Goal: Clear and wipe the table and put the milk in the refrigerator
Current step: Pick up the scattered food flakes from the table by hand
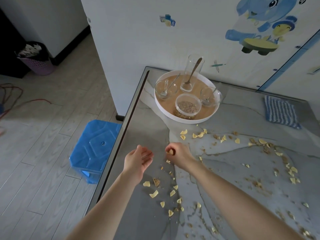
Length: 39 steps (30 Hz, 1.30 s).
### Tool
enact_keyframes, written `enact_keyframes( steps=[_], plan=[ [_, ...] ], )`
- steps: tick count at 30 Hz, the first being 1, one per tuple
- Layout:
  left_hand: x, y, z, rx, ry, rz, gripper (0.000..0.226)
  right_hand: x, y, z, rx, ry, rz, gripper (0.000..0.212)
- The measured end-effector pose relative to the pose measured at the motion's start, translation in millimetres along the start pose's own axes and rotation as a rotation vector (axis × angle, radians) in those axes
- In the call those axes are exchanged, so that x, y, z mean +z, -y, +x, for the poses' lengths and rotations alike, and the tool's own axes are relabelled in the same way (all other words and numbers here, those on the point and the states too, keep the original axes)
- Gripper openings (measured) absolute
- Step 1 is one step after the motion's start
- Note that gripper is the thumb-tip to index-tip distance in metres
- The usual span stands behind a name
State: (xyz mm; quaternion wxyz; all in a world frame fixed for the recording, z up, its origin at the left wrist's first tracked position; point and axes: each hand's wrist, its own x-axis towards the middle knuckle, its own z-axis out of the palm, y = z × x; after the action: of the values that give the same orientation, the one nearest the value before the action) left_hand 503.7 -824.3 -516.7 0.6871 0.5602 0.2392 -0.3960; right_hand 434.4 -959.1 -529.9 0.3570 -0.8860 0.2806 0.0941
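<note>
Two hands worked over a littered tabletop.
The right hand hovered in front of the tray, its fingers curled and pinching a yellow chip. The left hand lay just beside it, nearer the tabletop's left edge, palm up, fingers relaxed and loosely spread. Scattered chips and crumbs covered the tabletop in front of the tray and to its right. The tray held glasses, spoons and a tub of cereal. A blue striped cloth lay flat to the tray's right.
</note>
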Motion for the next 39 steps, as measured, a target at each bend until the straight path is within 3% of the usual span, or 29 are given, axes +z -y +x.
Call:
enact_keyframes(
  steps=[4,9,14,18,23,28,34,39],
  plan=[
    [11.2,5.2,-5.3,-0.104,0.102,-0.052,0.035,-17.8,19.3,-12.3,-0.087,-0.065,0.166,0.016],
    [28.1,7.7,-12.0,-0.221,0.263,-0.269,0.047,-23.0,42.8,-31.8,-0.262,0.021,0.059,0.028],
    [30.1,5.7,-10.4,-0.189,0.298,-0.351,0.04,-30.3,45.6,-43.4,-0.301,-0.059,0.114,0.026],
    [30.0,0.1,-10.6,-0.199,0.26,-0.396,0.034,-44.0,29.4,-35.0,-0.19,-0.233,0.181,0.023],
    [26.8,-2.0,-4.6,-0.22,0.231,-0.382,0.034,-61.0,-36.3,-6.6,0.15,-0.311,-0.02,0.023],
    [33.3,1.3,3.8,-0.211,0.211,-0.382,0.034,-68.3,-72.3,12.7,0.415,-0.271,-0.025,0.056],
    [50.6,8.6,7.9,-0.177,0.17,-0.437,0.036,-55.2,-57.5,49.8,0.281,-0.144,-0.05,0.079],
    [57.2,9.3,9.6,-0.171,0.161,-0.454,0.035,-35.8,-45.6,61.2,0.085,-0.057,-0.2,0.056]
  ],
)
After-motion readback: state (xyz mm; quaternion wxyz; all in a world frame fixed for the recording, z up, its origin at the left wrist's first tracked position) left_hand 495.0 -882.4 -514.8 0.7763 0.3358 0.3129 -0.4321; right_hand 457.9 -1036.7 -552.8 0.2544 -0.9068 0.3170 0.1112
